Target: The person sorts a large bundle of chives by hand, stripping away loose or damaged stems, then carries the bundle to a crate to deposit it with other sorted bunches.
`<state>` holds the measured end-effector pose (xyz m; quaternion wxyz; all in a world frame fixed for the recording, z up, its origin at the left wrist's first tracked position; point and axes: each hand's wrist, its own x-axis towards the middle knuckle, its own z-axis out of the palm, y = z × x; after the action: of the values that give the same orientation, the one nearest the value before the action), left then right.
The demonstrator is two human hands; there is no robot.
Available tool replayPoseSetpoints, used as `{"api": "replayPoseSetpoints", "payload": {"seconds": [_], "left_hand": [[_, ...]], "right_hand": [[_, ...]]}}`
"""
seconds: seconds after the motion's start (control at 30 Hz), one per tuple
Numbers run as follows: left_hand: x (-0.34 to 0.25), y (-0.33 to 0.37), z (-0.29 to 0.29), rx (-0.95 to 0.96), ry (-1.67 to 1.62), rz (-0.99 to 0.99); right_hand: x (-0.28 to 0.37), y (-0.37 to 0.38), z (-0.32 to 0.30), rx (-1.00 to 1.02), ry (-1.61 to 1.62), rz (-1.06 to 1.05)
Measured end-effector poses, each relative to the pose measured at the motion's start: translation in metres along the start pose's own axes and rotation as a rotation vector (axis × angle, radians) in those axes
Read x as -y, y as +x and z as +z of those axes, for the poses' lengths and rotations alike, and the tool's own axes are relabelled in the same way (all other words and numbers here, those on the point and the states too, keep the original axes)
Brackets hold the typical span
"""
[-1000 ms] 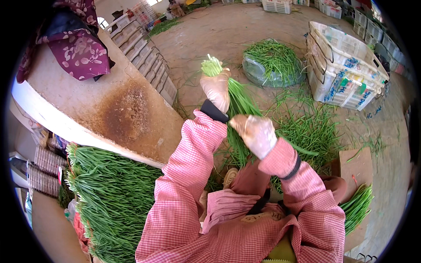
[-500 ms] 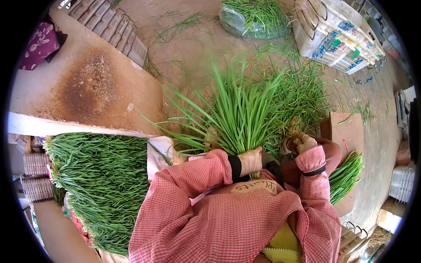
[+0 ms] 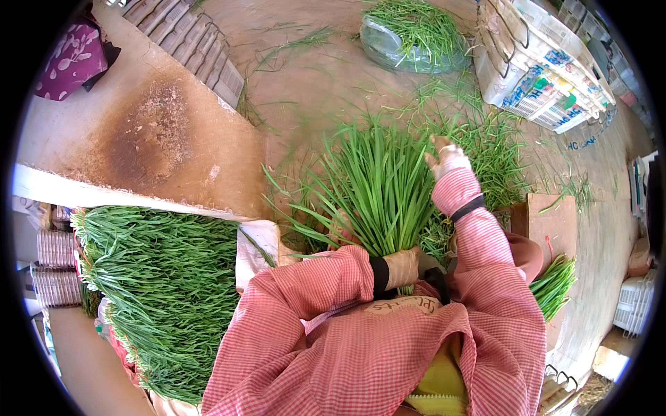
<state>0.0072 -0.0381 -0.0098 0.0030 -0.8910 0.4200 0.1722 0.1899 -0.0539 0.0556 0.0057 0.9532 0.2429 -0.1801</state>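
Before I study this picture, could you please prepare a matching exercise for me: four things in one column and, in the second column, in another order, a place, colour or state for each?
Column one
1. Middle bunch
2. Cloth
3. Bag
4. Right grip

Column two
A. See-through, on the floor, filled with greens
B. Just right of the middle bunch's upper part
C. Clasped near its lower end by the left grip
D. Purple, with a pale pattern

Right pairs: 1-C, 2-D, 3-A, 4-B
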Motion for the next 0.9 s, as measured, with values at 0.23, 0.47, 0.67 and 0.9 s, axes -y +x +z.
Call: {"api": "replayPoseSetpoints", "payload": {"seconds": [0.23,0.47,0.67,0.9], "left_hand": [[-0.006,0.023,0.090,-0.084,-0.042,-0.083],[0.025,-0.027,-0.023,-0.114,-0.010,0.049],[0.097,-0.124,-0.140,-1.515,-1.524,-0.155],[0.112,-0.146,-0.168,-1.882,-1.895,0.344]], "right_hand": [[0.084,0.008,-0.039,0.356,-0.348,-0.492],[-0.015,0.083,-0.059,0.147,-0.333,0.112],[0.009,0.008,-0.088,-0.189,1.253,-0.927],[0.089,-0.052,-0.083,-0.629,0.730,-1.083]]}}
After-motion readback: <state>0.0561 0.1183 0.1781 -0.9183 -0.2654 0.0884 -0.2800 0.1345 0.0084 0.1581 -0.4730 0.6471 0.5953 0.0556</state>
